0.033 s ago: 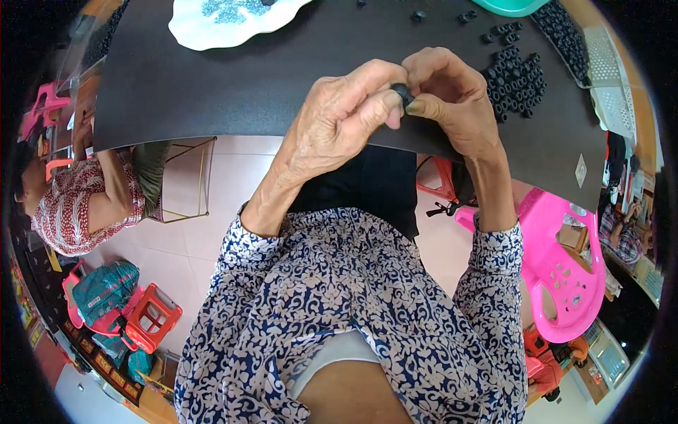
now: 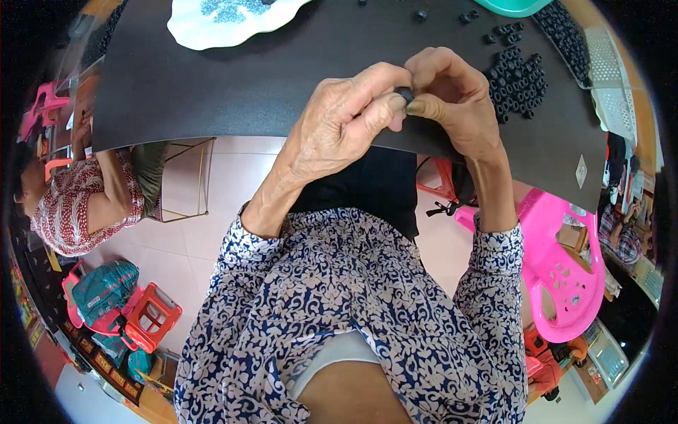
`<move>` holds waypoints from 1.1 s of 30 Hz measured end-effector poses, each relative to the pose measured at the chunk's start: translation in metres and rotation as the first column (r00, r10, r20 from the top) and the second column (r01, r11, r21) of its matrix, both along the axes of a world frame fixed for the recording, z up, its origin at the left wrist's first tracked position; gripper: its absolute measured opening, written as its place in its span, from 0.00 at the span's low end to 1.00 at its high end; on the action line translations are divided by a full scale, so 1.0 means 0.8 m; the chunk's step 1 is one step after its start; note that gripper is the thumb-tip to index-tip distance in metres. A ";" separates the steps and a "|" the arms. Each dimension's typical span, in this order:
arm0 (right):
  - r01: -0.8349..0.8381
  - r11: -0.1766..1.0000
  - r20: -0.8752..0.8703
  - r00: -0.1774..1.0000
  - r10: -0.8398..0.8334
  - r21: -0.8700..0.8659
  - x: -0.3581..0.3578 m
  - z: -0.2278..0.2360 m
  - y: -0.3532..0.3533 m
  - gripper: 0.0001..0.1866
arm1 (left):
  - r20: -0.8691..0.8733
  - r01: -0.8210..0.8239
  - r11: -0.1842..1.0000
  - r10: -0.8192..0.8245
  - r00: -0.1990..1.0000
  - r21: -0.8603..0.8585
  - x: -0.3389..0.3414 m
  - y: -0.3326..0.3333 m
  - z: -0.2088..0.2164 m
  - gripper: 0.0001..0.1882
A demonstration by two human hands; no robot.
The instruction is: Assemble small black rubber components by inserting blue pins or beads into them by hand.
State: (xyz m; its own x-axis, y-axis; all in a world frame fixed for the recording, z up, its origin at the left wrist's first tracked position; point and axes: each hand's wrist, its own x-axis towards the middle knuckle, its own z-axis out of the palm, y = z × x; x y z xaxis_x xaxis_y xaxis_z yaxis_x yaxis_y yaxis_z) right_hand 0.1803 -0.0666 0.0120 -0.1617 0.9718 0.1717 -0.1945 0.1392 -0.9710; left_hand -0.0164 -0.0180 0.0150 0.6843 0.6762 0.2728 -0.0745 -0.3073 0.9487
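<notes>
Left hand [image 2: 337, 127] and right hand [image 2: 466, 113] both pinch-clamped on small black piece [image 2: 404, 93] over dark table [image 2: 205, 92]; black ring pile [image 2: 518, 79] beside right hand; white dish [image 2: 201, 32] far left.

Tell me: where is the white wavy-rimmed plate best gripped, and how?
Probably pinched by the near rim of the white wavy-rimmed plate, coming from the person's side: that edge faces bare dark tabletop, while its far side is out of view. Keep it level, since pale blue bits lie on it. The left hand, nearer, is pinching a small dark piece.
</notes>
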 end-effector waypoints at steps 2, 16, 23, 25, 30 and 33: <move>0.000 1.000 0.005 1.000 0.000 0.002 0.000 0.002 0.001 0.13 | -0.022 0.013 1.000 -0.013 1.000 -0.011 0.001 0.000 -0.001 0.08; 0.110 0.966 0.087 0.992 -0.091 -0.235 -0.008 0.024 -0.003 0.15 | 0.198 0.108 0.941 -0.045 0.979 -0.321 0.004 0.008 -0.017 0.17; 0.101 0.991 0.052 0.994 -0.097 -0.088 -0.006 0.007 -0.002 0.13 | 0.183 0.104 0.963 -0.059 0.981 -0.248 0.007 0.005 -0.014 0.16; 0.105 0.985 0.057 0.994 -0.098 -0.134 -0.008 0.008 0.000 0.13 | 0.157 0.052 0.974 -0.017 0.987 -0.222 0.005 0.005 -0.012 0.13; 0.068 0.993 0.049 0.997 -0.064 -0.095 0.002 0.004 0.001 0.12 | 0.108 0.028 0.984 -0.010 0.994 -0.174 0.007 0.001 -0.006 0.12; 0.029 0.997 0.031 0.999 -0.027 -0.070 0.008 -0.002 0.004 0.11 | 0.091 0.028 0.988 -0.014 0.996 -0.150 0.007 0.001 -0.007 0.12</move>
State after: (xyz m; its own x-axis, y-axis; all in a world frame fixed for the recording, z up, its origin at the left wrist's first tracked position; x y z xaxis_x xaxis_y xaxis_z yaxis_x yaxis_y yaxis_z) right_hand 0.1866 -0.0637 0.0105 -0.1381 0.9855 0.0985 -0.1619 0.0757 -0.9839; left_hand -0.0106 -0.0176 0.0091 0.6761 0.7001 0.2295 -0.1663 -0.1584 0.9733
